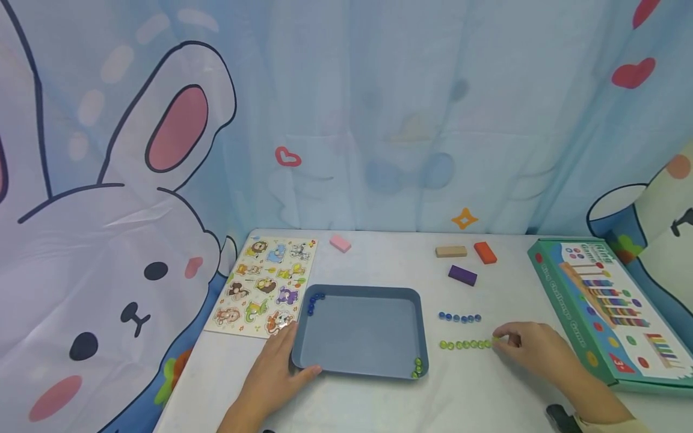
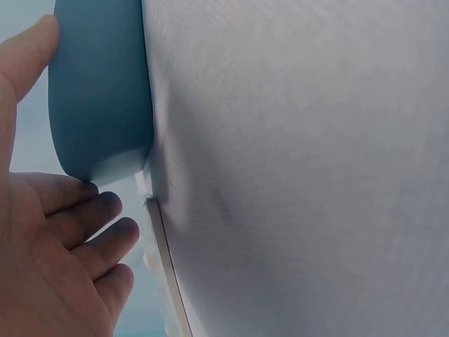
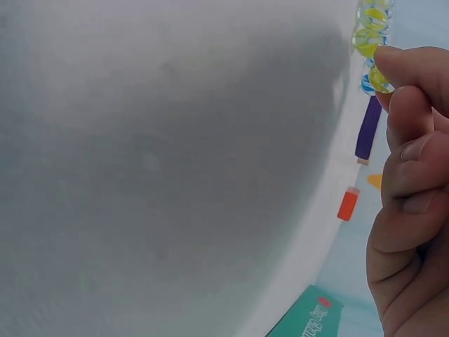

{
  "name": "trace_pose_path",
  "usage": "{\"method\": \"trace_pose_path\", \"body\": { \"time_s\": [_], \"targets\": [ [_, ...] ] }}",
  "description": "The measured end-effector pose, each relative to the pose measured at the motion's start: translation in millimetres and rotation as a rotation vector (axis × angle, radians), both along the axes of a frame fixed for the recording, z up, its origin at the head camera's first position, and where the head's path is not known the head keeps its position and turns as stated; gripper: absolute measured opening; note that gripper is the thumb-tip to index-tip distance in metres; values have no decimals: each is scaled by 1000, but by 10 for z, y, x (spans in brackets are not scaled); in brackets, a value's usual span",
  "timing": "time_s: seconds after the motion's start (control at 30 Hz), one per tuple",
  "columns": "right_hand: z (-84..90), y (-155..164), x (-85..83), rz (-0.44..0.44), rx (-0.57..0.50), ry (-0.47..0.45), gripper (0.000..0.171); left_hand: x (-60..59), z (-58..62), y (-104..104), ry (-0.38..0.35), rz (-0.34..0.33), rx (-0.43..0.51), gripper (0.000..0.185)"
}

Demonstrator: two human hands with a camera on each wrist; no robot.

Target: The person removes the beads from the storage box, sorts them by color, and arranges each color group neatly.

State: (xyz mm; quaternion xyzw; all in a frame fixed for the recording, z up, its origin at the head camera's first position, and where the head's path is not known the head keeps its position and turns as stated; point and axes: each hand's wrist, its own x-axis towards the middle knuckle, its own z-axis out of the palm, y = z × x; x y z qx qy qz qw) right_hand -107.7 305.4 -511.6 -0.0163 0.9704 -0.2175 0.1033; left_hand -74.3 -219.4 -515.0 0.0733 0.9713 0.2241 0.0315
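Observation:
A blue tray [image 1: 360, 331] sits on the white table, seen close up in the left wrist view [image 2: 98, 91]. My left hand [image 1: 276, 367] holds its front-left corner, thumb along the front wall and fingers [image 2: 91, 210] by the left wall. A few blue marbles [image 1: 315, 302] lie in the tray's far-left corner and green marbles [image 1: 417, 368] in its near-right corner. To the right, a row of blue marbles [image 1: 460, 317] and a row of green marbles [image 1: 465, 344] lie on the table. My right hand [image 1: 527, 346] pinches the rightmost green marble [image 3: 379, 78] at its fingertips [image 3: 407, 63].
An animal puzzle board [image 1: 262, 285] lies left of the tray. A pink block [image 1: 340, 243], tan block [image 1: 451, 251], orange block [image 1: 485, 252] and purple block [image 1: 462, 275] lie at the back. A green toy box [image 1: 606, 307] fills the right edge. A curtain hangs behind.

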Motion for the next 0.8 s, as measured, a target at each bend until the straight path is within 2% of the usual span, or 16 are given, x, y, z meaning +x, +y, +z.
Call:
{"method": "trace_pose_path", "body": {
  "time_s": [0.2, 0.5, 0.6, 0.8],
  "targets": [
    [-64, -21, -7, -25, -12, -58, 24, 4, 20, 16, 29, -6, 3, 109],
    [-70, -25, 10, -18, -11, -24, 32, -1, 12, 3, 16, -2, 10, 110],
    [14, -20, 22, -9, -22, 43, 34, -3, 11, 2, 12, -5, 16, 110],
    [310, -189, -44, 35, -50, 195, 31, -11, 4, 6, -3, -6, 3, 110]
  ]
}}
